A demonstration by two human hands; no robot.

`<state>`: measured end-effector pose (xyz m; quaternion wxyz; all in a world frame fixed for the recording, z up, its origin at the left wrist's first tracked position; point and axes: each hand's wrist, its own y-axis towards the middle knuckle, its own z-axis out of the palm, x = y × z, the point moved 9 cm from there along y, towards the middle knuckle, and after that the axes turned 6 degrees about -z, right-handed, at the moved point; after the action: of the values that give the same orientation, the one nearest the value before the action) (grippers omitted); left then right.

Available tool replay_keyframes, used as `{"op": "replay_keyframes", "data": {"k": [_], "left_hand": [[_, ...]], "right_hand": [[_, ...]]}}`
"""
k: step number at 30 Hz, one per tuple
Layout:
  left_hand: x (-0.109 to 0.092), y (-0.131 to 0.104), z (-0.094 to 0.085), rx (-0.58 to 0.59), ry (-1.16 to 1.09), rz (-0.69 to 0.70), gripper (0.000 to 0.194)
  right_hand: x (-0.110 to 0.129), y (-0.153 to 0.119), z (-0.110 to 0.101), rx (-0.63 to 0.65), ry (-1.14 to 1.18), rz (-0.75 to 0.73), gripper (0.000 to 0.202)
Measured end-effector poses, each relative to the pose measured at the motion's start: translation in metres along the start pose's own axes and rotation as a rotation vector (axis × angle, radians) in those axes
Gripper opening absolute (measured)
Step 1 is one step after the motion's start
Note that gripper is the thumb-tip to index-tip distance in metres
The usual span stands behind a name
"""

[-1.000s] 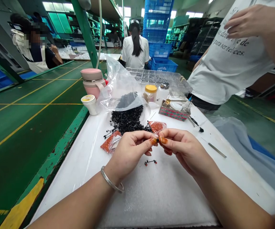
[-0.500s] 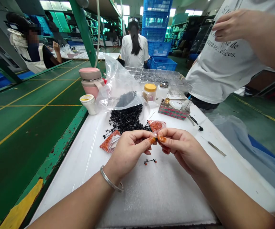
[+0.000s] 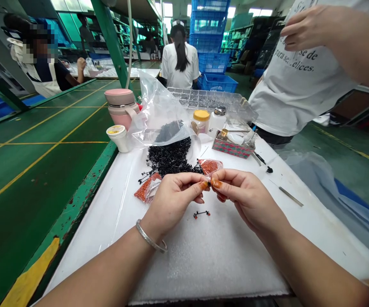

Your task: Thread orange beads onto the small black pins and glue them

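My left hand [image 3: 180,190] and my right hand [image 3: 239,187] meet tip to tip above the white work surface [image 3: 210,264]. Both are closed in a pinch on a tiny black part [image 3: 209,183], mostly covered by the fingertips. Just below them on the surface lies a thin black rod piece [image 3: 202,213] with orange-red bits at its ends. A heap of black parts [image 3: 171,157] spreads behind my left hand. Clear bags of small orange pieces lie close by, one bag [image 3: 146,189] beside my left hand and another bag [image 3: 210,166] behind the fingertips.
Behind the heap stand a pink cup [image 3: 120,106], a white tub [image 3: 118,138], a yellow-lidded jar [image 3: 200,120] and a patterned box [image 3: 232,147]. A thin metal tool [image 3: 290,196] lies to the right. One person [image 3: 309,76] stands at right; others sit farther back.
My hands stay pinched together in nearly the same place, with only slight finger shifts. The view has moved a little. The standing person's hand has shifted slightly.
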<state>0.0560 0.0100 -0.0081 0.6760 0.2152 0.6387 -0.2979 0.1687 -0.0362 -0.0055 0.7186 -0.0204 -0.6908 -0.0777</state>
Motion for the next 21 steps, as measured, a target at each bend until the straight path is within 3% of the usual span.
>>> {"op": "replay_keyframes", "data": {"k": [21], "left_hand": [[0.0050,0.0016,-0.0020,-0.055,-0.037,-0.036,0.016]], "right_hand": [[0.0048,-0.0063,-0.0013,-0.096,-0.260,-0.063,0.018]]}}
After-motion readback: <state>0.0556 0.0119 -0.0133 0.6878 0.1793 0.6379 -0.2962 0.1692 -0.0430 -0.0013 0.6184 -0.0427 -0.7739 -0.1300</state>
